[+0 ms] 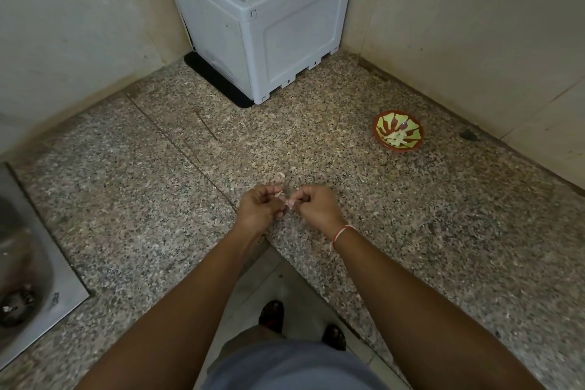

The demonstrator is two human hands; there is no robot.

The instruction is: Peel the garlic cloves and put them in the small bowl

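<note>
At far left I see a steel sink (28,266) set into the speckled counter (126,187). Near the middle, my left hand (258,207) has its fingers curled, pinching a garlic clove (280,198). Touching it, my right hand (313,204) pinches the clove's other end, a thread band (340,233) on its wrist. Loose skins (278,177) lie just beyond the hands. A grey box (262,25) fills the corner. Well right, the small bowl (398,134) holds pale peeled cloves (395,138).

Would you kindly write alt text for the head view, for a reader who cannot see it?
Over a speckled granite counter, a person's left hand and right hand pinch a garlic clove between them. A small bowl holding pale pieces sits far right; a grey box fills the corner.
</note>
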